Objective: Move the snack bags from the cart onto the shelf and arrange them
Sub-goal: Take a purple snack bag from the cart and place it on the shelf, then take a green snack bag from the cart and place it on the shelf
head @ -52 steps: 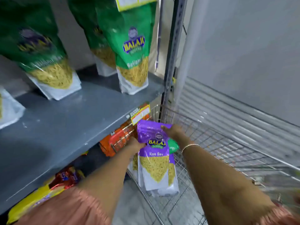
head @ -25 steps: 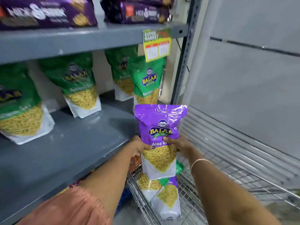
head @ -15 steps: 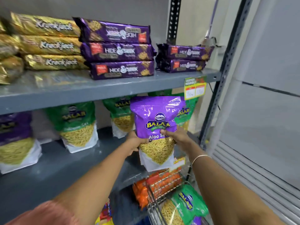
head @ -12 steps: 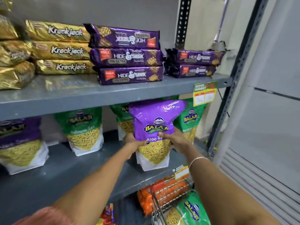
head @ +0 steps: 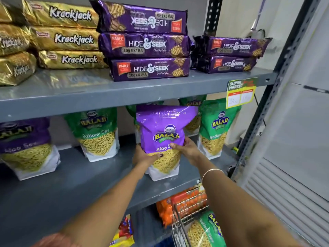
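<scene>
I hold a purple Balaji Aloo Sev bag upright over the grey middle shelf, its base at or just above the shelf surface. My left hand grips its lower left side and my right hand its right side. Green Ratlami Sev bags stand on the same shelf: one to the left, one to the right, more partly hidden behind the purple bag. Another purple Aloo Sev bag stands at far left. The wire cart at bottom right holds a green bag.
The upper shelf carries stacked Krackjack packs and Hide & Seek packs, with a yellow price tag on its edge. Orange packets lie on the lower shelf. A grey upright post and white wall bound the right side.
I lifted the purple bag out of the cart, raised it to the middle shelf and moved it in between the green bags. The view rose from the cart to the shelves.
</scene>
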Tool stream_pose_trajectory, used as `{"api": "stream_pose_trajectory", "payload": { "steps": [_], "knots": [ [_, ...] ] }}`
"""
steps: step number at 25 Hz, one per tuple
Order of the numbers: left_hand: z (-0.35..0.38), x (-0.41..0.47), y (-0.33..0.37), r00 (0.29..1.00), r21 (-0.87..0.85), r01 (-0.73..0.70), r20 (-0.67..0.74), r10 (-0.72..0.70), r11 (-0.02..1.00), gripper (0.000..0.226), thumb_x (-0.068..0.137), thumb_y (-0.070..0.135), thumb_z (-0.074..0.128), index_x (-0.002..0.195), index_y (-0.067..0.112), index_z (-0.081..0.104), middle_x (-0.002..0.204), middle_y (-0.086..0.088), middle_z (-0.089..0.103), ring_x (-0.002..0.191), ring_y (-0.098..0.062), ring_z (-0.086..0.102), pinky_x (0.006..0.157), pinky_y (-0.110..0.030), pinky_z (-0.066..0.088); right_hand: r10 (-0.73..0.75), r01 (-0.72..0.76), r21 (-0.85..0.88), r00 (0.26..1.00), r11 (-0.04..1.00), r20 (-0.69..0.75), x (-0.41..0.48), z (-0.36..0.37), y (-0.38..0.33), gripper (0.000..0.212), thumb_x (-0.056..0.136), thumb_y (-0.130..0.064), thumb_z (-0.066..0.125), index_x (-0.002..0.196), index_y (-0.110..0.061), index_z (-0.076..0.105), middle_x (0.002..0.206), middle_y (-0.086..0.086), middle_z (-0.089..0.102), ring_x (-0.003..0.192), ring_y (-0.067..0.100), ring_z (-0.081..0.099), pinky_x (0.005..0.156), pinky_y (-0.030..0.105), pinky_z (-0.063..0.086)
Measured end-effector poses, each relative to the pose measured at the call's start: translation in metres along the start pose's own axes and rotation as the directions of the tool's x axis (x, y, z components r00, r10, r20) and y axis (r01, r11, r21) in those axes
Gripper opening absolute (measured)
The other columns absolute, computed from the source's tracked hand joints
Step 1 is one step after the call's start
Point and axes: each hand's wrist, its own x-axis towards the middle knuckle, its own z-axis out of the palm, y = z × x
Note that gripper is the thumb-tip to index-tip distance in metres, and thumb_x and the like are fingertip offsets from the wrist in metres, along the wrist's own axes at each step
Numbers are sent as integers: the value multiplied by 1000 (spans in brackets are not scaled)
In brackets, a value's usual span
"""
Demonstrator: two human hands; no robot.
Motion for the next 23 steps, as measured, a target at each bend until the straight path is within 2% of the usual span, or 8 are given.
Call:
{"api": "stream_pose_trajectory", "payload": {
  "steps": [4, 7, 9, 13, 16, 18, 20, 23],
  "knots": [
    [17, -49, -20, 886, 165, -231, -372, 277, 959, 66, 66, 28, 77, 115, -3, 45, 120, -25, 48, 113, -35, 40, 95, -37, 25, 81, -98, -70, 974, 993, -212, -32, -26, 0, 35, 76, -10, 70, 106, -12, 52, 83, -1, 60, 69, 5, 57, 53, 11, 43],
    [53, -83, -41, 811, 330, -495, -155, 564, 804, 47, 71, 23, 69, 108, 1, 49, 112, -20, 53, 105, -30, 41, 91, -35, 30, 194, -231, -58, 909, 971, -369, -58, -67, 21, 49, 77, -24, 69, 118, -7, 49, 82, 5, 53, 69, 15, 50, 56, 25, 37],
    [86, -96, -51, 802, 320, -586, 101, 589, 744, 34, 75, 17, 65, 103, 4, 52, 107, -17, 55, 103, -33, 49, 88, -34, 33, 237, -291, -48, 852, 955, -466, -76, -93, 49, 40, 78, -24, 68, 110, -6, 53, 78, 8, 57, 59, 13, 50, 51, 23, 38],
    [171, -100, -83, 825, 354, -448, 517, 228, 821, 30, 85, 18, 56, 110, 1, 53, 117, -20, 57, 109, -34, 54, 91, -40, 40, 365, -371, 106, 750, 923, -551, -120, -142, 138, 11, 81, -8, 62, 76, 1, 58, 38, -6, 54, 33, 6, 46, 36, 20, 37],
    [223, -93, -119, 732, 550, -372, 669, -128, 748, 43, 88, 24, 54, 121, -3, 48, 126, -24, 55, 113, -35, 54, 90, -40, 44, 543, -581, 183, 538, 793, -645, -155, -160, 224, 27, 77, -16, 68, 56, -13, 50, 53, 2, 49, 49, 14, 42, 50, 27, 34],
    [248, -82, -140, 693, 631, -366, 675, -251, 684, 47, 91, 24, 50, 126, -7, 43, 130, -25, 52, 117, -35, 53, 92, -39, 43, 620, -567, 317, 486, 760, -616, -172, -155, 273, 10, 75, -9, 69, 73, -9, 60, 74, 11, 60, 64, 20, 51, 61, 30, 43],
    [270, -69, -164, 689, 693, -344, 645, -331, 633, 53, 94, 26, 46, 132, -9, 36, 134, -27, 49, 121, -36, 51, 98, -41, 42, 672, -511, 448, 449, 734, -589, -175, -144, 320, 24, 75, -1, 68, 98, -4, 61, 93, 15, 65, 77, 21, 55, 63, 25, 49],
    [296, -55, -199, 691, 752, -350, 610, -389, 559, 51, 96, 27, 40, 132, -9, 38, 135, -29, 49, 124, -37, 49, 102, -42, 40, 728, -487, 545, 395, 683, -560, -173, -134, 344, 39, 74, -14, 72, 109, -2, 60, 99, 11, 65, 84, 21, 57, 59, 22, 46]
  ]
}}
